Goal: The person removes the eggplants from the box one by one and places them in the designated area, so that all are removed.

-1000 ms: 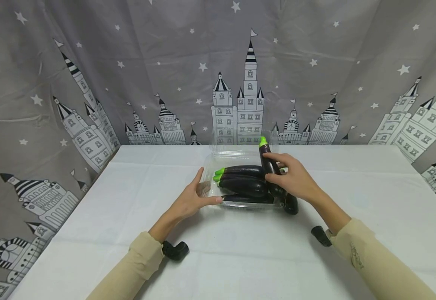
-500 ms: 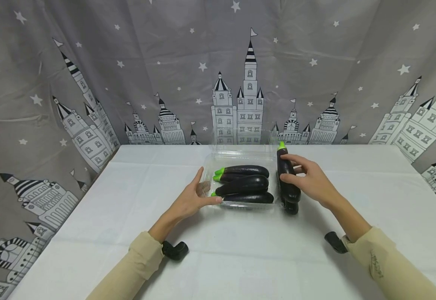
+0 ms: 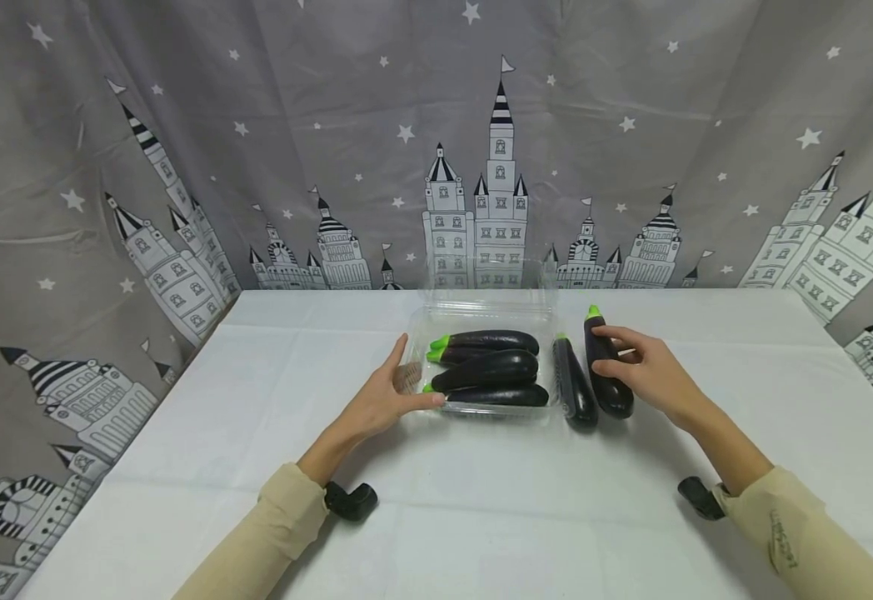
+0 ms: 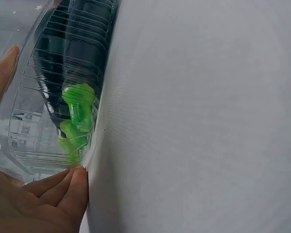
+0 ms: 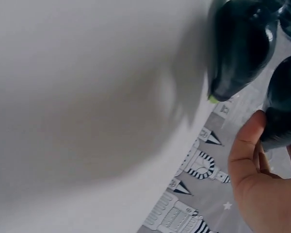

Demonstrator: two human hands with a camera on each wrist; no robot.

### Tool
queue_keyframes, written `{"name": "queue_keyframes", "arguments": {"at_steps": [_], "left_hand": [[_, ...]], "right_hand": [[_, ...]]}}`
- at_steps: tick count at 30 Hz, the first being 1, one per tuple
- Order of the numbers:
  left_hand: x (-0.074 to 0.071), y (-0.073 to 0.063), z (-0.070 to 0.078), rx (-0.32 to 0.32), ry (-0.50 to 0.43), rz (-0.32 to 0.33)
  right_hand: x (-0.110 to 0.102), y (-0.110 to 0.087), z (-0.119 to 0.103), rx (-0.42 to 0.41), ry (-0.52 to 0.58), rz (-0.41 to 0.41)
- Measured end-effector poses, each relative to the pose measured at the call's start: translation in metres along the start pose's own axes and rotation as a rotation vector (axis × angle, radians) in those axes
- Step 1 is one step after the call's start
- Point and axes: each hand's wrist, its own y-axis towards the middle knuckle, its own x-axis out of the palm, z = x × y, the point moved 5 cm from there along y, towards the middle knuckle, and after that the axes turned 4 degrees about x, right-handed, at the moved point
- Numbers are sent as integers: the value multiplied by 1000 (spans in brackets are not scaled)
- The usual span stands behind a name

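The eggplant [image 3: 603, 352] is pinched between the thumb and fingers of the right hand [image 3: 650, 371]; whether it touches the table, I cannot tell. Half a second earlier it was above a second eggplant [image 3: 576, 387], which now shows whole; the held one has moved to the right and is just beside it, with a narrow gap. The left hand [image 3: 376, 404] stays at the same place: its fingers are spread, quite straight, resting against the corner of a container [image 3: 481, 318]. This is thin clear plastic, ribbed on the wall, with its lid standing open behind. Inside lie four eggplants [image 3: 485, 371], smooth, glossy, almost black, elongated with rounded ends, and bright green caps on some. Farther out are a white, slightly creased cloth [image 3: 481, 508] and a grey curtain [image 3: 376, 100] printed with castles and stars.
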Motion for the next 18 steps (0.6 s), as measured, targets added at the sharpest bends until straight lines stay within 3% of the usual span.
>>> {"name": "queue_keyframes", "arguments": {"at_steps": [8,18], "left_hand": [[1,1,0,-2,3,0],[1,1,-1,8,4,4]], "right_hand": [[3,4,16,27,-32,-44],[12,9,21,52,-39,-69]]}}
